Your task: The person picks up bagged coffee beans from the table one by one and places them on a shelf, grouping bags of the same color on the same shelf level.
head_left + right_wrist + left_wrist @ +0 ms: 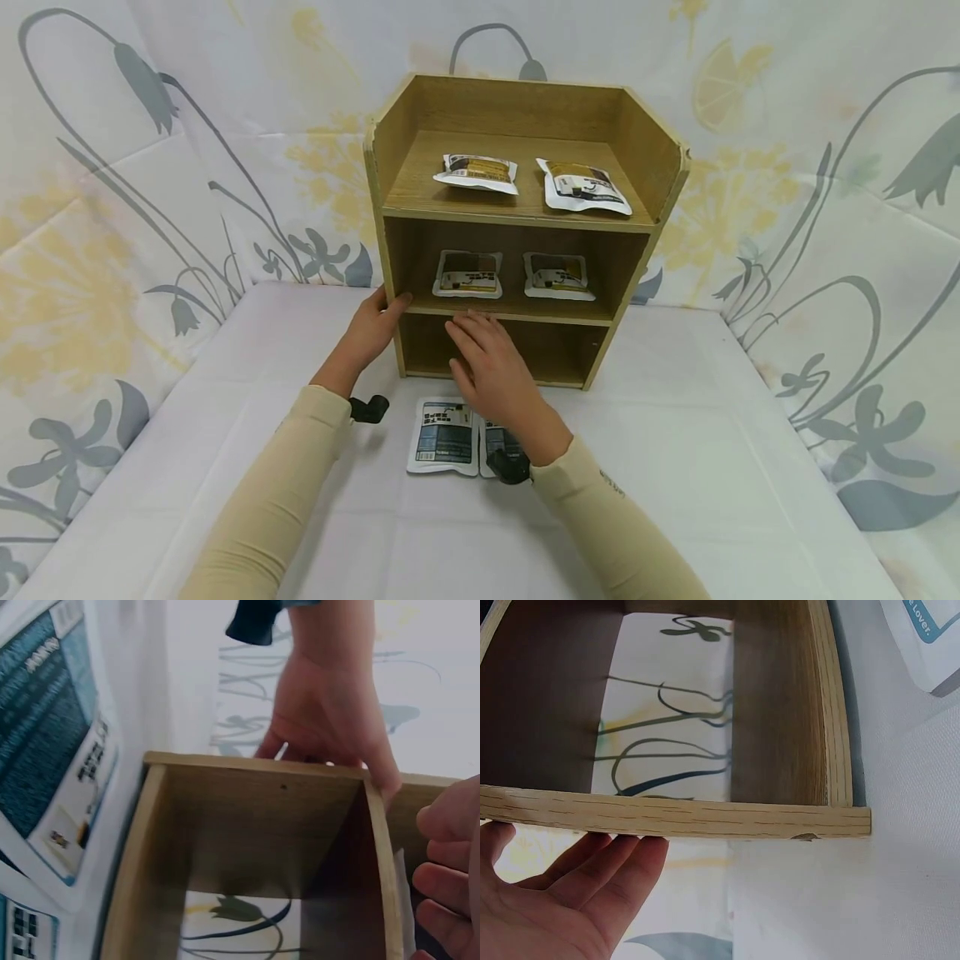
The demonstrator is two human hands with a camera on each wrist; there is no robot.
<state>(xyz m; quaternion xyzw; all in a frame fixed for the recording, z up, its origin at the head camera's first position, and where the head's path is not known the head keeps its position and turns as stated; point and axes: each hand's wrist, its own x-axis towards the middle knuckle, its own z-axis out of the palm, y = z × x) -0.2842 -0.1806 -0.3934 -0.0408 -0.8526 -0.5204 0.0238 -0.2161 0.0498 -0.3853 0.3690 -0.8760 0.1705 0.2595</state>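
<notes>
A wooden shelf unit (517, 218) with three levels stands upright at the back of the table. My left hand (375, 323) rests against its left side panel, with the thumb over the front edge and the fingers on the outer face (675, 819). My right hand (498, 371) is at the front edge of the middle board, fingers loosely bent, nothing seen in them. On the middle level lie two pouches, a left pouch (468, 273) and a right pouch (558, 277). Below my right hand, a blue-and-white pouch (444, 435) lies flat beside another blue-and-white pouch (491, 437), partly hidden by the wrist.
Two more pouches lie on the top level, one at left (480, 172) and one at right (585, 187). A white cloth (712, 467) covers the table. Behind the shelf hangs a floral curtain (247, 108). Black wrist-camera mounts (369, 409) sit on both wrists.
</notes>
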